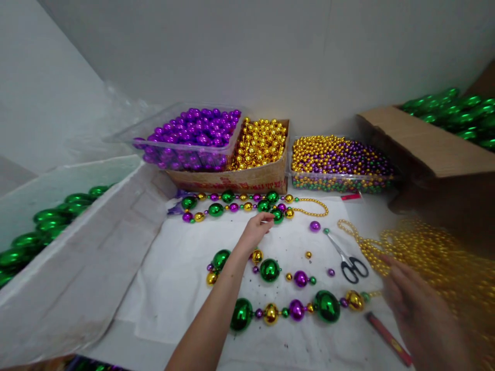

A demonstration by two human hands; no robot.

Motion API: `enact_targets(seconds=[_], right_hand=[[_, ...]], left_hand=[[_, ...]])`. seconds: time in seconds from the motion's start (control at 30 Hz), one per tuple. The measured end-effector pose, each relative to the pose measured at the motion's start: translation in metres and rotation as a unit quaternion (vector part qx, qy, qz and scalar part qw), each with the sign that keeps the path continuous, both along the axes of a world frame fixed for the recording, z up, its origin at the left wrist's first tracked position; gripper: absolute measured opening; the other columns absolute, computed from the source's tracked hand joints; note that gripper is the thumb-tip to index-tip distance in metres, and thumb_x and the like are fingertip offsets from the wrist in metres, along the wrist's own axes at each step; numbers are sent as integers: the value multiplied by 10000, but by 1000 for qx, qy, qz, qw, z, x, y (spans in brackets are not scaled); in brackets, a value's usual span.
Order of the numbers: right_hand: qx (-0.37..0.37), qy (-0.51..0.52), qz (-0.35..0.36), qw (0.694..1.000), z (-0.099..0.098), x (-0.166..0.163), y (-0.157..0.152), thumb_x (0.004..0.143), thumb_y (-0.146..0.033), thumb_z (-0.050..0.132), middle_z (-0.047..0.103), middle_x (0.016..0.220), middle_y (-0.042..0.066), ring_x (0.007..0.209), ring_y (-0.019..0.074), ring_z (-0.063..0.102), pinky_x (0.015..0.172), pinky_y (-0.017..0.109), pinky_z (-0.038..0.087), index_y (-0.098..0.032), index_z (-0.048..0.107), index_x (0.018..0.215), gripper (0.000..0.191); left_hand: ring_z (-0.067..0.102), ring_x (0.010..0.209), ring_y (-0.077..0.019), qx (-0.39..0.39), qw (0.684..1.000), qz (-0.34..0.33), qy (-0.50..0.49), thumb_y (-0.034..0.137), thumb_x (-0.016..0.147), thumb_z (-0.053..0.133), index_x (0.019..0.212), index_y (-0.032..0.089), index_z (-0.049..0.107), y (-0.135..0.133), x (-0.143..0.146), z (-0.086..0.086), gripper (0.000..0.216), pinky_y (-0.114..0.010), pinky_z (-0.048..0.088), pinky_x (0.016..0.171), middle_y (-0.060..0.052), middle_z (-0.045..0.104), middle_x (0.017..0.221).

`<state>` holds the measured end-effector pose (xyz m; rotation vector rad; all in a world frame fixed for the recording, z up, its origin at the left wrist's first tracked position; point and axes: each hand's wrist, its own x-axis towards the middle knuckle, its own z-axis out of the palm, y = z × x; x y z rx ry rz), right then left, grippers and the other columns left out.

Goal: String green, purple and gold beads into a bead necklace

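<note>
Landmark = scissors [350, 260]. Nearest: right hand [419, 309], blurred, just right of them w/ fingers spread loose, holding nothing, reaching for the gold bead pile [433, 257]. Left hand [256, 230], left of and beyond the scissors, pinches the bead strand [240, 205] end; strand lies doubled, long axis left-right, laid flat prob. for easy threading.

Black-handled scissors [350, 263] lie on the white sheet [174, 278]. Behind stand a clear tub of purple balls [189, 135] and a cardboard box of gold balls [260, 143]. A red lighter [389, 338] lies nearer.
</note>
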<state>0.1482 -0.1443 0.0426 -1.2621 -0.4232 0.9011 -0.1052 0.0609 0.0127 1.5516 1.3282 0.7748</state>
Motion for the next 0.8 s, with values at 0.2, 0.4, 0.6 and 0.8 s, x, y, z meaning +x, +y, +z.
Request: enact_targets(seconds=[0.2,0.4,0.6,0.8], right_hand=[[-10,-3,-12,1000,-5,0,0,670,-364,751,377,477,-50,382,72,283,339,219,192,-198,723,852,248],[-21,-5,3,1000,1,-5,4,658,-374,756,350,474,-50,395,81,296,345,209,192,-203,726,829,244],[-28,-11,-1,1000,1,-4,3,665,-381,747,352,478,-50,393,74,276,346,209,186,-197,730,825,245],[-26,-14,-2,1000,-1,-4,0,697,-397,723,356,466,-58,383,73,278,345,211,185,-193,722,875,271]], left_hand=[[577,1002,-236,56,987,64,134,240,790,583,1056,168,605,27,13,-18,277,-352,456,846,-111,618,1112],[540,1083,-313,101,958,89,254,411,795,608,1127,172,567,33,35,-21,411,-407,411,901,-152,542,1161],[574,1031,-314,141,917,34,371,462,806,585,1200,183,511,27,44,-21,488,-378,449,822,-148,517,1163],[580,1040,-279,139,909,1,393,406,824,581,1220,198,477,25,44,-25,459,-343,454,824,-124,537,1167]])
